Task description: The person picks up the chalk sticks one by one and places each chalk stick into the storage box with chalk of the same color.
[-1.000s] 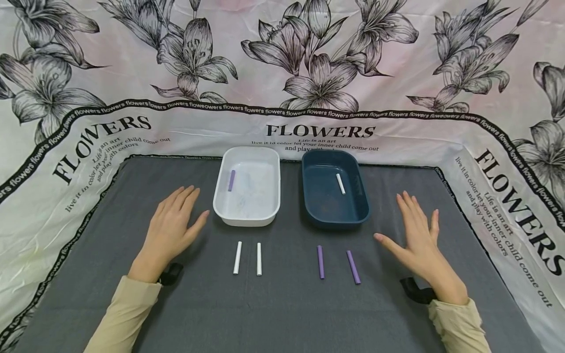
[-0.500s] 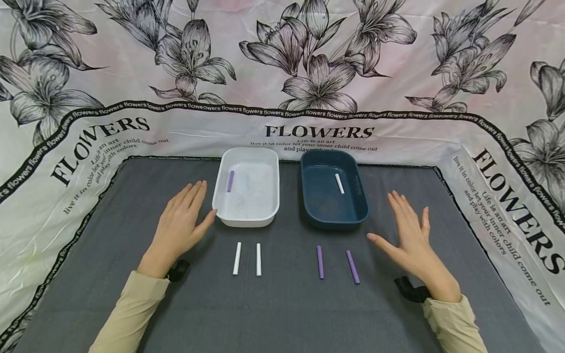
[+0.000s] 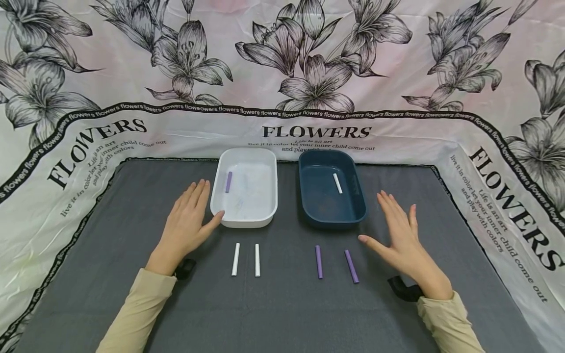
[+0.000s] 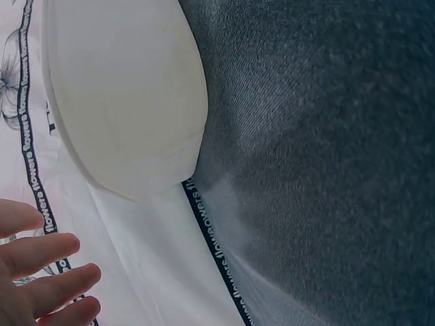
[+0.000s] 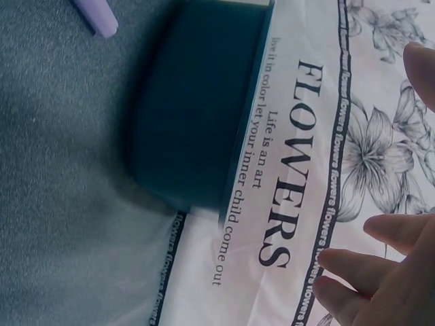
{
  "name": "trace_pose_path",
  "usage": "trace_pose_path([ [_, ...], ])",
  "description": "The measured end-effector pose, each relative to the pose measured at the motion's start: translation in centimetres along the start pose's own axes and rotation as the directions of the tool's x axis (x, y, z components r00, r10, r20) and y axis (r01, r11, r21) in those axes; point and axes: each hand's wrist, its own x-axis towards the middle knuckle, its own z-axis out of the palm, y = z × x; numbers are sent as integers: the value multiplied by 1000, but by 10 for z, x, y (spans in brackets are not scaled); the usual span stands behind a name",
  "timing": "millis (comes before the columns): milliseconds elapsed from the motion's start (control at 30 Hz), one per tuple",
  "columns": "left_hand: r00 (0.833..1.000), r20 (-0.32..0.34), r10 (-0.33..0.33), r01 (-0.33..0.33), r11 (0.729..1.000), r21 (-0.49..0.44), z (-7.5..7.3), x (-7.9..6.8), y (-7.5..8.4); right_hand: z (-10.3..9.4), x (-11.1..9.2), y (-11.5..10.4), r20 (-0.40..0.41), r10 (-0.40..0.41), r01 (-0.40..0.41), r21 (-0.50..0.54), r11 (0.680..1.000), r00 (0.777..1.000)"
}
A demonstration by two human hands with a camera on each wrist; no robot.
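Observation:
My left hand hovers with fingers straight at the left side of the white tub, its thumb tip overlapping the tub's near-left corner. My right hand is spread just right of the dark blue tub. Neither hand holds anything. A purple chalk stick lies in the white tub, and a white chalk stick in the blue one. Two more white chalk sticks lie on the cloth before the white tub. Before the blue tub are two purple chalk sticks.
A grey cloth with a printed flower border covers the surface. The tubs stand side by side at the far edge of the grey part, a narrow gap between them. Black straps sit at both wrists.
Both hands have moved inward: the left to the right and slightly forward up to the white tub, the right leftward towards the blue tub. The chalk sticks and tubs have stayed put.

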Motion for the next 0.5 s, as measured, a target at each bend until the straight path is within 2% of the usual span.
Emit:
trace_pose_path([
  [233,997,76,-22,22,1000,4,5,2,4,3,0,-5,19,-4,4,-1,1000,1000],
  [500,992,118,-32,31,999,9,10,3,7,6,0,-9,20,-17,16,9,1000,1000],
])
